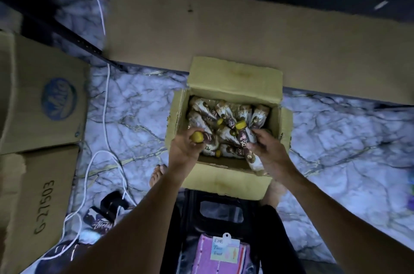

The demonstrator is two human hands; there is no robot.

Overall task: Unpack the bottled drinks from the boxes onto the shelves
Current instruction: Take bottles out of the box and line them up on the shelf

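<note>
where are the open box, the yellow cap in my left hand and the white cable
open box (pixel 235 74), head view, its far flap
yellow cap (pixel 197 137), head view, cap top, gripped by left hand (pixel 184 150)
white cable (pixel 105 112), head view, stretch left of the box

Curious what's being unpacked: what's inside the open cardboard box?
The box holds jumbled bottles. The left hand grips one by its yellow cap; the right hand holds another. Any lower layer is hidden beneath them.

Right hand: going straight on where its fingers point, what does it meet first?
Probably the bottles packed in the box; the right hand seems to grip a dark-labelled bottle among them. Depth is unclear.
</note>
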